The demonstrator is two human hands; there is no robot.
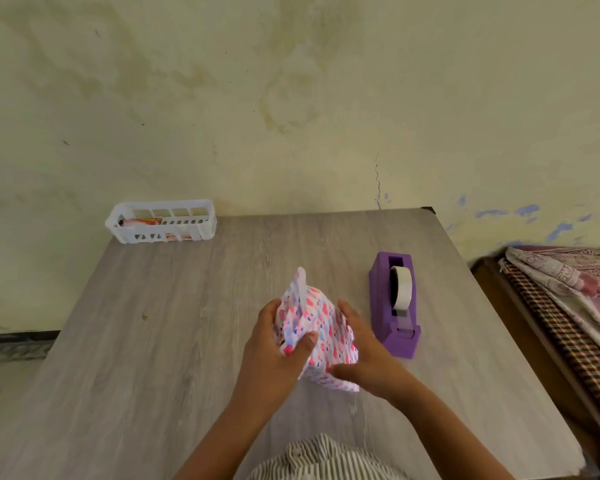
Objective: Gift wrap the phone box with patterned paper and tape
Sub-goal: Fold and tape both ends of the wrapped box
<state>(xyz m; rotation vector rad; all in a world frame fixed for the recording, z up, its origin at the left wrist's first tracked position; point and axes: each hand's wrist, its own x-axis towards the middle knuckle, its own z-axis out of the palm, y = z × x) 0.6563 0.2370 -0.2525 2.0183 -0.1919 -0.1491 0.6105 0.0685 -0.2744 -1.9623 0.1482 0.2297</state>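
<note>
Phone box (315, 327), already papered, is gripped upright by both hands, left hand (277, 344) and right hand (364, 355), mid-fold near the bench's (153, 341) middle; next comes tape from the purple dispenser (395, 306) alongside.

You face a stained, pale yellow wall (291, 98) behind a grey wood-grain surface (135, 341). To your right, a bed (575, 306) holds folded patterned cloths.

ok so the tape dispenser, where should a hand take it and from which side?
Grip the purple dispenser across its long flat side walls, around the middle, coming from above. It stands upright and apart from the parcel, so both walls are free. Stay off the near end, where the tape feeds down to the cutter. The right hand is nearest, though it now holds the parcel.
</note>
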